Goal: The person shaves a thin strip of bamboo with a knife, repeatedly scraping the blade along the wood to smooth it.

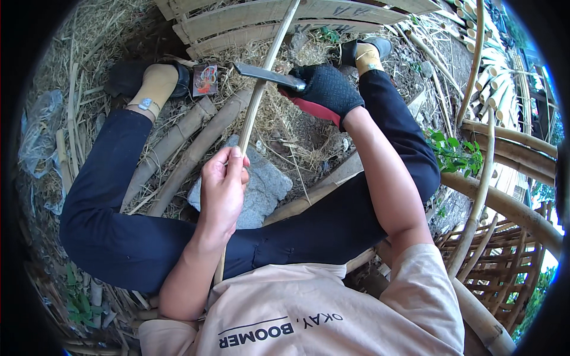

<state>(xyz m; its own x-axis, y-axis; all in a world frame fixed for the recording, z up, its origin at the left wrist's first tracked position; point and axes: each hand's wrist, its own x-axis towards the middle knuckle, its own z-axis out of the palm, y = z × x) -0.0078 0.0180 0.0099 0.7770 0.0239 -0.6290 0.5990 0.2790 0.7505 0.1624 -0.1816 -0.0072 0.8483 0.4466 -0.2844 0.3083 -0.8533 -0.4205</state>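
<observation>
A long, pale bamboo strip (252, 115) slants from my lap up past the top edge of the view. My bare left hand (223, 193) grips it, thumb and fingers pinched around its lower half. On my right hand (329, 92) is a black and red work glove, closed around the handle of a knife (261, 73). The handle is mostly hidden in the glove. The knife's flat metal blade points left and crosses the strip well above my left hand; whether it cuts into the strip I cannot tell.
A grey rock (268, 187) sits between my legs, with thick bamboo poles (199, 148) beside it. Ahead stands a wooden slatted crate (243, 24) near a small red packet (205, 79). To the right are bamboo rails (504, 204), a woven basket (504, 252) and stacked bamboo (499, 95).
</observation>
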